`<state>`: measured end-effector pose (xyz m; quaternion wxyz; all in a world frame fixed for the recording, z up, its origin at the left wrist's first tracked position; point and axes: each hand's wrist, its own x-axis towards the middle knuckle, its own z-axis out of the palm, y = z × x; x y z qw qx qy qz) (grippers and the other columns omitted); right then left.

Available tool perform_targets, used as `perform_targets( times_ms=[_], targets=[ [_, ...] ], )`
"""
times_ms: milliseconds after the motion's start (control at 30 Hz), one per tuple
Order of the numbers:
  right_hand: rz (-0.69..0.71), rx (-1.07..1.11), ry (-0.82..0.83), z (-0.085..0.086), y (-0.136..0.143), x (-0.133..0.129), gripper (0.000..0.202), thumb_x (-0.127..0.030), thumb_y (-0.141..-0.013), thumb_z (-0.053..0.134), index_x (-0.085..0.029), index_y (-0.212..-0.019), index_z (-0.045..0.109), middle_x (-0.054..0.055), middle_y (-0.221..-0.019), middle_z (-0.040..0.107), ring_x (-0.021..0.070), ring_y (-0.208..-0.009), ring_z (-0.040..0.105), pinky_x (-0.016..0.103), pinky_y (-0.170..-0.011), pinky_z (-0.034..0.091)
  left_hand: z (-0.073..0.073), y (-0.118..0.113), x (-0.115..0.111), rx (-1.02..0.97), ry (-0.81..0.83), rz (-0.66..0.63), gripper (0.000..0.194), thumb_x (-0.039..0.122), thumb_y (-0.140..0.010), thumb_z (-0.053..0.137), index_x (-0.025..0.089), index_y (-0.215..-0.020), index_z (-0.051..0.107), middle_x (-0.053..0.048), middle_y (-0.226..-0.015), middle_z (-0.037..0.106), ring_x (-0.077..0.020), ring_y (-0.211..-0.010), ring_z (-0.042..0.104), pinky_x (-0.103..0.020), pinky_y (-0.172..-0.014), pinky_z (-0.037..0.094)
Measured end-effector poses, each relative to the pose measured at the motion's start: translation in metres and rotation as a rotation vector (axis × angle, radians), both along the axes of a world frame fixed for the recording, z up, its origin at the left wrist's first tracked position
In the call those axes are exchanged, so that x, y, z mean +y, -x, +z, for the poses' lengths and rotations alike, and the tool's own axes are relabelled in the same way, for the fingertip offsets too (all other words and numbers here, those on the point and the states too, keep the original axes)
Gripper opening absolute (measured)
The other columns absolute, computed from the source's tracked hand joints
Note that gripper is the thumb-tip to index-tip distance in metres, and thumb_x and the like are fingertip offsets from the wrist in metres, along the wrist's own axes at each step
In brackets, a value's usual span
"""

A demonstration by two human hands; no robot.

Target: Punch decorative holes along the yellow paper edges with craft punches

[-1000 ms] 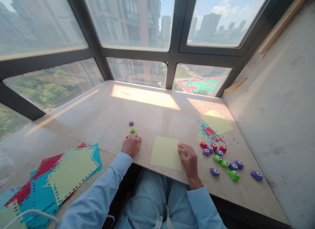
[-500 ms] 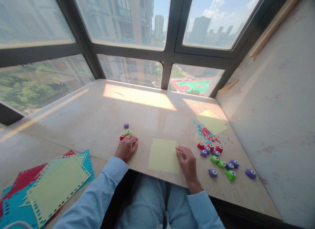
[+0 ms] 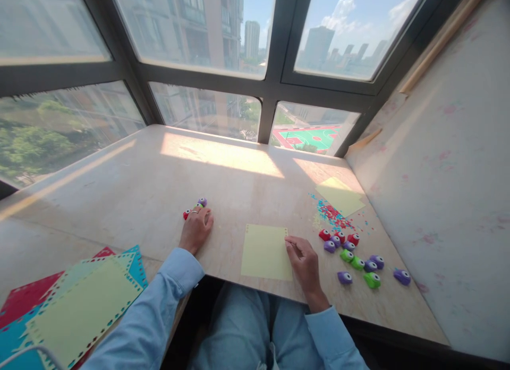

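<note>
My left hand (image 3: 196,229) lies on the tabletop with curled fingers, closed around small craft punches. A red craft punch (image 3: 186,214) and a green craft punch (image 3: 198,206) stick out past the fingers, partly covered by them. Touching the green one is a purple craft punch (image 3: 202,201). Before me lies a pale yellow sheet of paper (image 3: 266,256) with small holes punched at its two far corners. My right hand (image 3: 303,261) rests at its right edge, thumb and fingers pinched together at the upper right corner.
Several red, purple and green craft punches (image 3: 357,263) stand at the right. Behind them are red and blue paper bits (image 3: 333,215) and another yellow sheet (image 3: 338,195). Coloured sheets with punched borders (image 3: 85,298) overlap at the left. Windows and a wall (image 3: 450,200) bound the table.
My left hand has moved left and slightly away from me, and the red and green craft punches shifted with it, the green one now against the purple. My right hand has stayed at the paper.
</note>
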<state>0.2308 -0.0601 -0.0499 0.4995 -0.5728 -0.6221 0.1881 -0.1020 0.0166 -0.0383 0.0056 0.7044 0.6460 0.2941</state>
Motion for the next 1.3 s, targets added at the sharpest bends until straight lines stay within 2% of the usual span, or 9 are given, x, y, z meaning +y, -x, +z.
perform_targets(
  times_ms=[133, 267, 367, 533, 667, 800, 933, 1167, 1300],
  targets=[
    [-0.019, 0.02, -0.032, 0.005, 0.001, -0.002, 0.017, -0.03, -0.089, 0.058, -0.02, -0.093, 0.072, 0.009, -0.094, 0.073, 0.0237, -0.091, 0.067, 0.04, -0.084, 0.053, 0.003, -0.004, 0.0, -0.038, 0.018, 0.03, 0.026, 0.029, -0.086, 0.044, 0.014, -0.094, 0.063, -0.016, -0.098, 0.066, -0.0296, -0.094, 0.062, -0.044, -0.086, 0.049],
    [-0.026, 0.069, -0.081, 0.012, 0.002, -0.006, 0.017, -0.03, -0.091, 0.057, -0.021, -0.094, 0.071, 0.009, -0.096, 0.073, 0.0225, -0.093, 0.066, 0.038, -0.086, 0.053, 0.01, -0.024, -0.008, -0.136, 0.015, 0.035, 0.027, 0.03, -0.088, 0.045, 0.014, -0.097, 0.064, -0.014, -0.1, 0.066, -0.0263, -0.084, 0.063, -0.041, -0.079, 0.051],
    [-0.039, 0.123, -0.091, 0.016, 0.002, -0.012, 0.018, -0.031, -0.092, 0.057, -0.02, -0.095, 0.071, 0.008, -0.097, 0.073, 0.0219, -0.094, 0.067, 0.037, -0.086, 0.053, 0.017, -0.053, -0.016, -0.191, 0.032, -0.098, 0.023, 0.03, -0.089, 0.047, 0.015, -0.097, 0.064, -0.011, -0.098, 0.066, -0.0222, -0.078, 0.063, -0.038, -0.076, 0.052],
    [-0.106, 0.157, -0.02, 0.02, -0.008, -0.033, 0.022, -0.034, -0.094, 0.055, -0.02, -0.095, 0.071, 0.006, -0.094, 0.072, 0.0212, -0.091, 0.067, 0.035, -0.083, 0.053, 0.028, -0.108, -0.029, -0.172, 0.03, -0.402, 0.019, 0.028, -0.091, 0.052, 0.018, -0.102, 0.064, -0.01, -0.101, 0.068, -0.024, -0.098, 0.063, -0.04, -0.089, 0.051],
    [-0.163, 0.161, 0.023, 0.03, -0.03, -0.056, 0.023, -0.037, -0.093, 0.056, -0.021, -0.095, 0.072, 0.007, -0.094, 0.073, 0.0217, -0.092, 0.067, 0.035, -0.084, 0.053, 0.026, -0.137, -0.038, -0.105, 0.055, -0.576, 0.023, 0.028, -0.093, 0.051, 0.017, -0.109, 0.063, -0.012, -0.113, 0.067, -0.0252, -0.105, 0.062, -0.043, -0.091, 0.05],
    [-0.222, 0.112, 0.06, 0.042, -0.063, -0.073, 0.027, -0.041, -0.094, 0.054, -0.021, -0.098, 0.072, 0.007, -0.098, 0.074, 0.0228, -0.094, 0.068, 0.036, -0.084, 0.054, 0.013, -0.143, -0.039, -0.061, 0.086, -0.627, 0.026, 0.016, -0.094, 0.041, 0.017, -0.102, 0.065, -0.012, -0.116, 0.068, -0.0248, -0.108, 0.062, -0.044, -0.091, 0.05],
    [-0.236, -0.1, 0.114, 0.048, -0.095, -0.073, 0.029, -0.044, -0.091, 0.056, -0.021, -0.101, 0.072, 0.008, -0.102, 0.073, 0.024, -0.096, 0.067, 0.037, -0.082, 0.055, 0.001, -0.138, -0.036, -0.058, 0.092, -0.633, 0.024, 0.015, -0.093, 0.041, 0.018, -0.09, 0.065, -0.012, -0.118, 0.068, -0.0249, -0.109, 0.063, -0.045, -0.093, 0.049],
    [-0.144, -0.484, 0.131, 0.055, -0.119, -0.04, 0.03, -0.032, -0.09, 0.056, -0.021, -0.115, 0.067, 0.009, -0.107, 0.072, 0.0266, -0.101, 0.065, 0.044, -0.09, 0.05, 0.001, -0.136, -0.038, -0.046, 0.101, -0.671, 0.025, 0.016, -0.09, 0.041, 0.019, -0.083, 0.065, -0.014, -0.122, 0.066, -0.0277, -0.114, 0.06, -0.049, -0.093, 0.047],
    [-0.114, -0.662, 0.205, 0.055, -0.12, -0.016, 0.024, -0.023, -0.085, 0.059, -0.021, -0.105, 0.071, 0.008, -0.095, 0.074, 0.0254, -0.088, 0.068, 0.04, -0.082, 0.052, -0.001, -0.136, -0.039, -0.049, 0.085, -0.666, 0.025, 0.017, -0.09, 0.042, 0.019, -0.085, 0.066, -0.015, -0.122, 0.066, -0.0278, -0.113, 0.061, -0.049, -0.093, 0.047]
  ],
)
